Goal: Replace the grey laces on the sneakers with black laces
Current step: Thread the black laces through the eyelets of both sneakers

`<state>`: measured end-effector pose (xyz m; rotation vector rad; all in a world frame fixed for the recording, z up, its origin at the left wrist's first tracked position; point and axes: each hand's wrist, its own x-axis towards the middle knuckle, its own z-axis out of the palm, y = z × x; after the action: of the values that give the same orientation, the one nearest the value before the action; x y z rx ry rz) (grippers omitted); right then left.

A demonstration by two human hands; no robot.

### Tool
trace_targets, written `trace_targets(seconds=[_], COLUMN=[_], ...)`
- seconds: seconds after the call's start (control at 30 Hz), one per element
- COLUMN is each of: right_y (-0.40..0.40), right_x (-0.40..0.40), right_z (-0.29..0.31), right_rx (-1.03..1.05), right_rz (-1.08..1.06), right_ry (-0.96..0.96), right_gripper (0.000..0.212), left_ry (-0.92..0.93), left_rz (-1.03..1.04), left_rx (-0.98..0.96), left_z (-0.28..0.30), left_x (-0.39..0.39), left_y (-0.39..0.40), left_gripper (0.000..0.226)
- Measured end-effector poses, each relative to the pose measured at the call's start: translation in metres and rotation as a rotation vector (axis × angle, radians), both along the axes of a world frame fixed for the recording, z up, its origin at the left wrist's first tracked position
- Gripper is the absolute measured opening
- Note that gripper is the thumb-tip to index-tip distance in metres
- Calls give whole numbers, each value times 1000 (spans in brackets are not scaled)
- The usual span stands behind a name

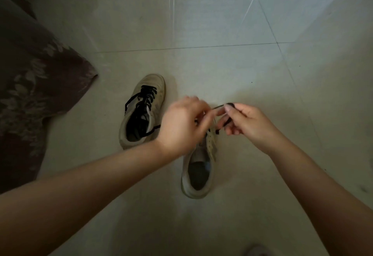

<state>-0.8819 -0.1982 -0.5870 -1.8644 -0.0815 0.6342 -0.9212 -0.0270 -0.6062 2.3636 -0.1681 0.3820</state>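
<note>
Hands work together: right hand (245, 121) pinches thin black lace (219, 106), left hand (181, 123) too; pull evenly through worn beige sneaker (198, 167).

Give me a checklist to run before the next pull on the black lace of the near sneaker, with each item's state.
1. Right hand pinches the black lace: ok.
2. Left hand grips the lace: cannot tell, blurred.
3. Near sneaker sits flat on the floor: ok.
4. Lace through its front eyelets: cannot tell, hands cover them.
5. Far sneaker already has black laces: ok.
</note>
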Motion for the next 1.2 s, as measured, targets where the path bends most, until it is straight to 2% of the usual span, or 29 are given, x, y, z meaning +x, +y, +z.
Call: trace_targets(seconds=[0.1,0.2,0.3,0.37,0.47,0.53,0.6,0.67,0.73,0.87,0.9,0.93,1.0,1.1,1.2], right_y=[4,6,4,2,1,0,-3,-5,-4,-6,-8,-10,-15,-16,-12], right_x=[0,5,8,8,2,-3,-10,-17,-22,-21,-19,-18,-16,-16,-18], right_z=[18,24,22,19,12,5,-4,-11,-15,-17,-18,-21,-28,-41,-53], right_rx=[239,472,535,499,485,388,124,-82,-129,-181,-215,-245,-243,-49,71], right_rz=[-80,-218,-299,-294,-279,-257,-126,50,100,46,25,-1,-101,-334,-402], right_ry=[140,274,295,267,257,233,192,175,125,25,-13,-51,-83,61,182], right_gripper=[29,29,28,27,22,29,38,21,3,15,20,24,24,16,11], left_ry=[177,187,402,527,580,614,605,603,605,664,679,675,608,575,561], left_rz=[-170,-318,-344,-323,-264,-185,-81,-8,10,34,59,82,98,18,-86], left_rx=[-101,-175,-389,-544,-660,-738,-854,-925,-950,-986,-916,-760,-353,9,312], left_z=[-11,-15,-16,-18,-21,-16,-9,0,7,14,11,7,-5,-20,-29], left_x=[-14,-19,-27,-30,-28,-22,-11,1,9,20,22,22,17,-2,-13], left_y=[-14,-25,-32,-31,-26,-26,-25,-24,-24,-23,-22,-20,-16,-13,-13], left_gripper=[44,39,33,25,8,16,16,16,17,22,24,26,22,18,24])
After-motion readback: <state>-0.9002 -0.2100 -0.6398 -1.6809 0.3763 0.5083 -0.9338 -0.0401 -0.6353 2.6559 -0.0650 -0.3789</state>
